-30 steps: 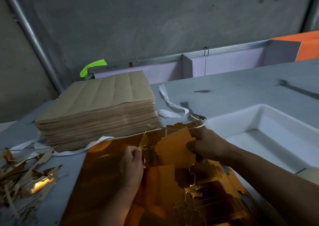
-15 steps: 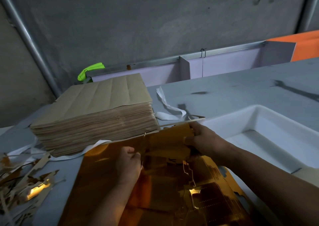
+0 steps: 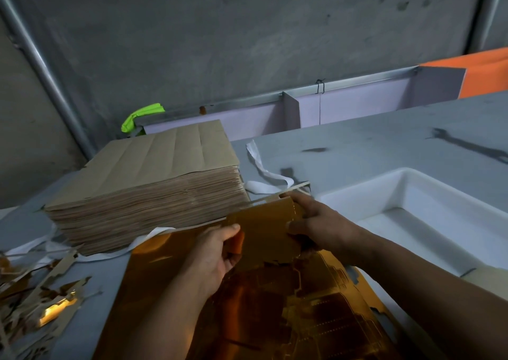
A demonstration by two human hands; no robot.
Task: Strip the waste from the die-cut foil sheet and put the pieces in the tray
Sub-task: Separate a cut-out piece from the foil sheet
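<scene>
We logged both hands on one gold piece (image 3: 262,222). Left hand (image 3: 211,252) pinched its left edge, thumb on the face, fingers curled underneath. Right hand (image 3: 321,222) gripped the right edge, thumb in front, other fingers behind.

The piece was raised and tilted, its face toward the camera, above the far end of the foil sheet (image 3: 154,277). A thin pale strip (image 3: 275,196) ran along the piece's top edge to the right hand's fingertips. We couldn't tell whether the strip was attached to the piece or just pinched with it.

The sheet lay flat on the table (image 3: 357,145) under both forearms, with die-cut outlines and ragged gaps showing in its right half. The piece sat between the stack (image 3: 154,172) and the tray (image 3: 417,230), nearer the tray but outside it. The tray was right of the hands, and we saw only white inside.

The stack of brown sheets stood left of the piece, just beyond the sheet's far edge. A scrap pile (image 3: 41,291) of gold-and-brown offcuts lay at far left. A white band (image 3: 264,167) curled on the table behind the hands. A green rag (image 3: 140,115) hung at the back rail.
</scene>
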